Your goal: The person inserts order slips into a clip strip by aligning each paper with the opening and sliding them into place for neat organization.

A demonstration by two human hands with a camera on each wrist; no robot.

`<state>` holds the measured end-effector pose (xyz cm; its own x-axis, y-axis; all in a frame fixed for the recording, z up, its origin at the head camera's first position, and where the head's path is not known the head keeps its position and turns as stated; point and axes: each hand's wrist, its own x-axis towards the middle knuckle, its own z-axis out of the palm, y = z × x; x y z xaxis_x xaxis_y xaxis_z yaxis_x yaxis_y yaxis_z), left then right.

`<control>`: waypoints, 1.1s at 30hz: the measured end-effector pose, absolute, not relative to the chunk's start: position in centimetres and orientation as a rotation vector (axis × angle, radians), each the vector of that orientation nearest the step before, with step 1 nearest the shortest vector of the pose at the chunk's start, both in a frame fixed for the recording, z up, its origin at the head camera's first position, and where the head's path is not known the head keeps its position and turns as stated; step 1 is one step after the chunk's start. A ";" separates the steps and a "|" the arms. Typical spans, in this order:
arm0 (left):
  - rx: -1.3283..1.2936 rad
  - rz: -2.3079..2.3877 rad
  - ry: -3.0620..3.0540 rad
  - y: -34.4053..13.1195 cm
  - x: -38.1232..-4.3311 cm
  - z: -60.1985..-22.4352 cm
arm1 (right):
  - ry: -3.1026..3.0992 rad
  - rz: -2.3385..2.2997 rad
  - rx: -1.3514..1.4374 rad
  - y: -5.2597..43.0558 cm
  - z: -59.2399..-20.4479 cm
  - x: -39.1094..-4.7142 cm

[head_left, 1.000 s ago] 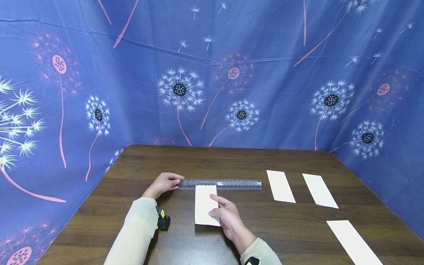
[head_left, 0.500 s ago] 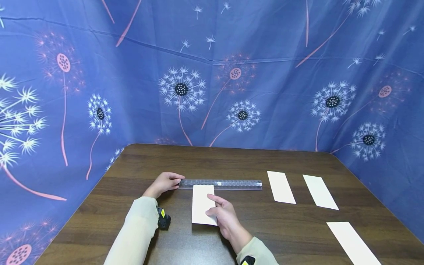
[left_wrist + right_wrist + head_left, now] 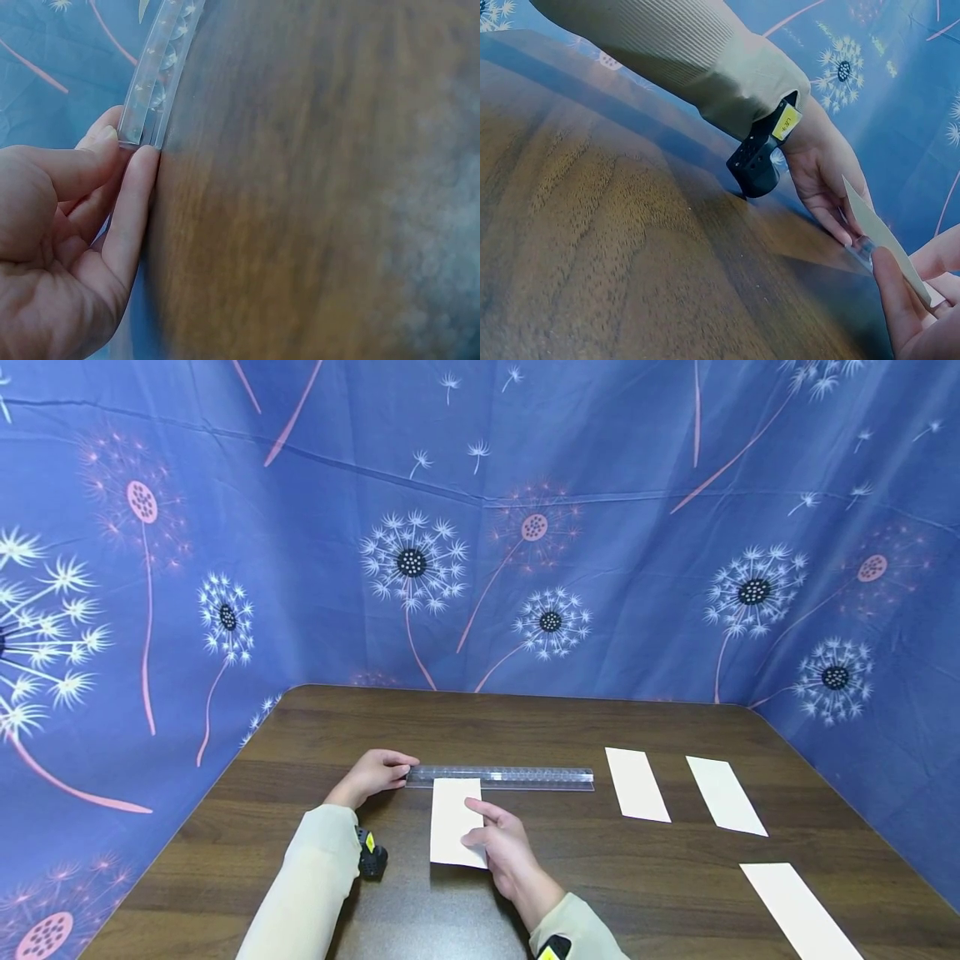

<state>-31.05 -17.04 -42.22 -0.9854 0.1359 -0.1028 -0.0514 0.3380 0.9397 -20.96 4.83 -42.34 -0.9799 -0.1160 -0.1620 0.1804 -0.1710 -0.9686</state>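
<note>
A clear plastic ruler (image 3: 536, 778) with a patterned strip lies across the middle of the table. My left hand (image 3: 369, 777) grips its left end between thumb and fingers; in the left wrist view the ruler (image 3: 154, 82) runs up from the fingertips. My right hand (image 3: 513, 860) holds a small white rectangular paper (image 3: 452, 827) by its right side, thumb on the face and other fingers partly hidden. The paper's top edge overlaps the ruler's front edge in the head view. From the right wrist the paper (image 3: 881, 236) looks tilted, its lower edge raised off the table.
Two white papers (image 3: 637, 783) (image 3: 726, 793) lie at the right of the brown wooden table (image 3: 525, 727). A third paper (image 3: 802, 910) is nearer the front right. A blue dandelion-print cloth (image 3: 480, 568) hangs behind the table and at its sides.
The right hand has slid the paper a little left along the ruler. The left hand and the ruler stay in place, and the view has shifted slightly.
</note>
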 end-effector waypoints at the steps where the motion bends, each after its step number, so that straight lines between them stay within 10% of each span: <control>1: 0.079 1.715 2.433 -17.0 -31.1 -42.3 | 1.885 -2.266 0.075 4.8 -42.3 -21.0; 33: 0.030 1.719 2.442 -16.9 -31.1 -42.3 | 1.867 -2.286 0.079 3.2 -42.5 -21.4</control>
